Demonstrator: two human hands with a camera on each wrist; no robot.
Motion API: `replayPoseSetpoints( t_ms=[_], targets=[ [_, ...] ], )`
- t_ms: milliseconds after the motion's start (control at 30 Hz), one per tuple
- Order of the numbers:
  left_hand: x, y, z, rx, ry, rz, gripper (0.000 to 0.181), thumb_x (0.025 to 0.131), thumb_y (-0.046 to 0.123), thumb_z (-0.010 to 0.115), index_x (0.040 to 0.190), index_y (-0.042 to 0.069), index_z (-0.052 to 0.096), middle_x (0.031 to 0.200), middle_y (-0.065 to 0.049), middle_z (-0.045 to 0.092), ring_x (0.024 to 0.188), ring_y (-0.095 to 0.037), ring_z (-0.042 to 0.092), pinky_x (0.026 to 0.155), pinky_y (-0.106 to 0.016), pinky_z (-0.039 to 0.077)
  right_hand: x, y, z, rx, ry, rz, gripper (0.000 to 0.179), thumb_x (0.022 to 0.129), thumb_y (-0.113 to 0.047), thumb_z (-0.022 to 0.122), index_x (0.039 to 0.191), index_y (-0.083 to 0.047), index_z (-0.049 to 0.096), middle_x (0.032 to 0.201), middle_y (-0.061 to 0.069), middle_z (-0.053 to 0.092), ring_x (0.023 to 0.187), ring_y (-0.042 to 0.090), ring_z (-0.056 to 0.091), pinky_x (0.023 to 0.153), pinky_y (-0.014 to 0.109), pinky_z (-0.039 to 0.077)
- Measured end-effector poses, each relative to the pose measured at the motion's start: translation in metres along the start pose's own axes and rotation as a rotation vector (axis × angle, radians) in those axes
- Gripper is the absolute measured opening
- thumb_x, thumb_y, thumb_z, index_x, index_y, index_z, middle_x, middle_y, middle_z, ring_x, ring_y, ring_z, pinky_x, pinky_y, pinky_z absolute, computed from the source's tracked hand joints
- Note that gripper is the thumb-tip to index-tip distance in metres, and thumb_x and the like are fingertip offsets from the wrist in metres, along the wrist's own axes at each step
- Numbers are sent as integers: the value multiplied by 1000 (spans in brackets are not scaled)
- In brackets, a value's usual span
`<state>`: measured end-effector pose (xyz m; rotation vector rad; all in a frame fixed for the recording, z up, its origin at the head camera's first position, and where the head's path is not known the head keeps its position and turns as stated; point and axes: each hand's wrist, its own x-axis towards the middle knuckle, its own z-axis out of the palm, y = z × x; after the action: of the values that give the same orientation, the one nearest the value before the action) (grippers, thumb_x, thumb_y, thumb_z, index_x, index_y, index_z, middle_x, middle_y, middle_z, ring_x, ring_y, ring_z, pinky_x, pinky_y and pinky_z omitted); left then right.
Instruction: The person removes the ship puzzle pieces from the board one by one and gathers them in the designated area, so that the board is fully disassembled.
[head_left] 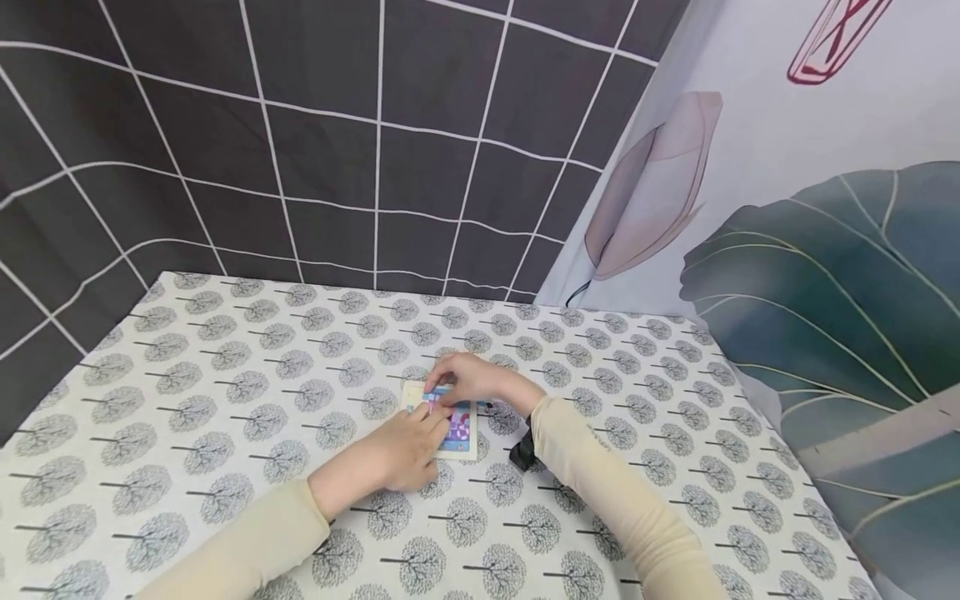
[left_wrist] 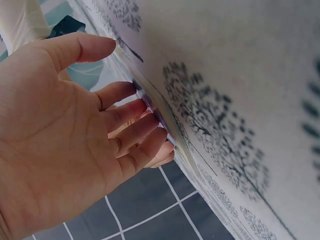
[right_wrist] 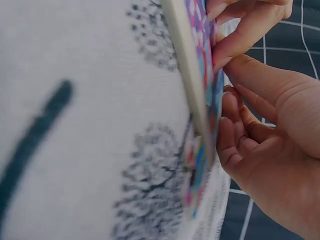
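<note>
A small flat board (head_left: pixel 457 455) with a cream border and a pink, purple and blue picture lies on the tablecloth; it looks like a jigsaw puzzle. My left hand (head_left: pixel 408 446) reaches over its left side, fingers fairly straight and fingertips on the picture. In the left wrist view the left thumb (left_wrist: pixel 97 47) stands apart from them. My right hand (head_left: pixel 468 377) bends over the far part of the board, thumb and curled fingertips close together at its surface. I cannot tell whether they pinch a piece. Beyond the board's edge a blurred multicoloured bit (right_wrist: pixel 196 172) shows.
A white tablecloth (head_left: pixel 262 392) with grey tree prints covers the table. Behind it hangs a dark curtain (head_left: pixel 322 158) with a white grid. A pale leaf-patterned cloth (head_left: pixel 757 133) is on the right. A black device (head_left: pixel 522 452) sits at the right wrist.
</note>
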<state>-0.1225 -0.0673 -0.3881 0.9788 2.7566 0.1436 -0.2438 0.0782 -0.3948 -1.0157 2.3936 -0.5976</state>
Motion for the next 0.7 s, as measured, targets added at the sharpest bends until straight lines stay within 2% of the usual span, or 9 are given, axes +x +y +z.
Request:
replayPoseSetpoints(
  t_ms=[133, 233, 467, 700],
  targets=[
    [0, 2, -1, 0, 0, 4, 56, 87, 30, 56, 131, -2, 41, 146, -13, 35, 129, -26, 33, 102, -39, 40, -1, 2, -1, 54, 1, 25, 25, 77, -9, 73, 101, -14, 70, 104, -4, 59, 101, 12, 53, 96, 27, 42],
    [1, 1, -2, -6, -6, 6, 58, 88, 28, 56, 133, -4, 39, 146, -15, 34, 132, -27, 32, 106, -40, 37, 0, 2, 0, 55, 0, 25, 25, 77, -9, 74, 101, -14, 70, 104, -3, 60, 100, 11, 54, 95, 25, 44],
    [4, -5, 2, 1, -5, 24, 66, 88, 28, 57, 140, -4, 32, 148, -15, 32, 135, -28, 28, 111, -40, 31, 2, 1, 0, 61, 1, 79, 23, 75, -7, 74, 97, -13, 70, 101, -3, 59, 96, 11, 54, 91, 23, 45],
    [4, -5, 1, 2, -23, 16, 64, 89, 27, 56, 140, -4, 33, 148, -14, 31, 137, -28, 26, 112, -41, 29, -3, -1, 4, 28, 60, 18, 24, 76, -5, 73, 98, -13, 69, 98, -3, 60, 94, 12, 54, 90, 23, 46]
  ],
)
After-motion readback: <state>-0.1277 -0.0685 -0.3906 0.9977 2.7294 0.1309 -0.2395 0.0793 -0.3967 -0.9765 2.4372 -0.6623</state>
